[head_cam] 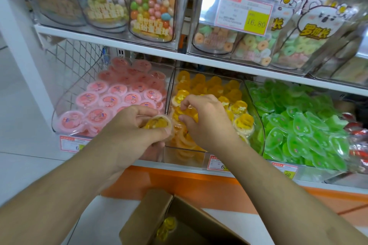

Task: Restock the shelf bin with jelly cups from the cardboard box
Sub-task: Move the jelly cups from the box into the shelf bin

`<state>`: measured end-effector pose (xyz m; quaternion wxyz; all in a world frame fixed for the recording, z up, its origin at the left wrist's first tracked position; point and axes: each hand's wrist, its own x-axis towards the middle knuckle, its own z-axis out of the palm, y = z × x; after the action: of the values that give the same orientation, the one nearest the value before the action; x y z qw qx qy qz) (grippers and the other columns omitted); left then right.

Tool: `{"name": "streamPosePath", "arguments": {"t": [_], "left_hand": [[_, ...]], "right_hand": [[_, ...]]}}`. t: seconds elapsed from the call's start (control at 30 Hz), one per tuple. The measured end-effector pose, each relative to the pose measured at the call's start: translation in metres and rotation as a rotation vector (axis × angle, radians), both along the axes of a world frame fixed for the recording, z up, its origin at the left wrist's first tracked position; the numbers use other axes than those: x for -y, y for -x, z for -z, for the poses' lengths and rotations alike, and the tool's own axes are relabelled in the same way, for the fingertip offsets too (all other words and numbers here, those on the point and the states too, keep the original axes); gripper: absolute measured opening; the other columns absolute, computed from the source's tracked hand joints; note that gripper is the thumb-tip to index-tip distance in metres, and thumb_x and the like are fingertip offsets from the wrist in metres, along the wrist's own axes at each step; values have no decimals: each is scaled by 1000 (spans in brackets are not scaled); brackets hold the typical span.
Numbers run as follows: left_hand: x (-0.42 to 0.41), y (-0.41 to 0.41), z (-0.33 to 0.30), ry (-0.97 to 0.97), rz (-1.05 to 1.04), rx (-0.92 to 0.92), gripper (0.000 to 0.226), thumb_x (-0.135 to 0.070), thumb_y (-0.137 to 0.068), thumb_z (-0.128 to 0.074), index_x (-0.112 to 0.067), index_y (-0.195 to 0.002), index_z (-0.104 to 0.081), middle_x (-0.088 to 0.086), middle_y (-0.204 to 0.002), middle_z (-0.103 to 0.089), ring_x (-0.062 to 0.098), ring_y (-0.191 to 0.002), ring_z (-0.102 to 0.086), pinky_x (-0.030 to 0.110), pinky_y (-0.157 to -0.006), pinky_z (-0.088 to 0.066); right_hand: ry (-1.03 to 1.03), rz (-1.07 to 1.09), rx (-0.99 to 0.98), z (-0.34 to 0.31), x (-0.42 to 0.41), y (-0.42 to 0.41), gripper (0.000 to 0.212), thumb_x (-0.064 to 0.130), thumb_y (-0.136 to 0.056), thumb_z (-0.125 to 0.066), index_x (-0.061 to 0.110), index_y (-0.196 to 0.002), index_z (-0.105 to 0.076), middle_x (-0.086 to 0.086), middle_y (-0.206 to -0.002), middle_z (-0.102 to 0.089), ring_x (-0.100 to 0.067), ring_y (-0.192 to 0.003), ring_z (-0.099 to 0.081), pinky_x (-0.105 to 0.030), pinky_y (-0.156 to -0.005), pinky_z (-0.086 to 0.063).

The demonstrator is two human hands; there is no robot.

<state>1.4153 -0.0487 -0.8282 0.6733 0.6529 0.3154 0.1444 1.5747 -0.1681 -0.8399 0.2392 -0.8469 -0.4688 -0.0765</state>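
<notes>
Two hands, L (137,125) & R (201,117), each pinching yellow jelly cup (157,124) over clear shelf bin (185,151).

bright, even store light; glare on clear bins; wide-angle bending at edges; slight overall softness.

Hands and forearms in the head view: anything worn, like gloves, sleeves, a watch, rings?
Nothing worn that shows. The left hand and right hand are bare, no gloves or visible rings. Both forearms are uncovered to the frame's edge: no sleeves, watch or wristband.
</notes>
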Motion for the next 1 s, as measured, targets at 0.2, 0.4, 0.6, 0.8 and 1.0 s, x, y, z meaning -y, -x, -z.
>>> {"name": "streamPosePath", "arguments": {"t": [0.2, 0.4, 0.6, 0.8, 1.0], "left_hand": [[4, -2, -8, -53, -11, 11, 43, -19, -82, -86, -24, -119, -64, -7, -99, -80, 27, -82, -79, 43, -84, -61], [17, -5, -12, -66, 57, 26, 63, -35, -61, -91, -24, -117, -66, -2, -98, -81, 18, -88, -79, 44, -91, -59], [30, -10, -12, 159, 110, 131, 47, -16, -75, -80, -10, -121, -68, 17, -108, -78, 33, -93, -78, 41, -78, -65], [41, -11, -16, 202, 179, 152, 36, -1, -90, -70, -7, -125, -67, 19, -105, -77, 34, -95, -77, 44, -82, -65], [24, -11, -5, -559, 18, -11, 34, -16, -93, -73, -35, -120, -65, -17, -114, -73, 4, -107, -68, 35, -97, -54]], "right_hand": [[-130, -52, -102, -16, 17, 4, 26, 14, -93, -71, 28, -115, -70, 14, -119, -66, -9, -115, -58, -30, -97, -50], [-217, -332, -256, -31, 48, 26, 46, -2, -78, -71, 22, -117, -70, 12, -121, -65, -13, -117, -59, -21, -86, -44], [-192, -216, -202, -21, 64, 27, 41, 32, -81, -88, 31, -115, -66, 19, -115, -64, -9, -111, -56, -20, -85, -40], [-237, -149, -219, -21, 72, 28, 31, 33, -87, -84, 26, -112, -67, 16, -103, -65, -9, -100, -58, -21, -77, -45], [-221, -23, -223, -17, 74, 18, 28, 29, -88, -83, 30, -109, -64, 22, -91, -57, 2, -89, -52, -17, -72, -38]]}}
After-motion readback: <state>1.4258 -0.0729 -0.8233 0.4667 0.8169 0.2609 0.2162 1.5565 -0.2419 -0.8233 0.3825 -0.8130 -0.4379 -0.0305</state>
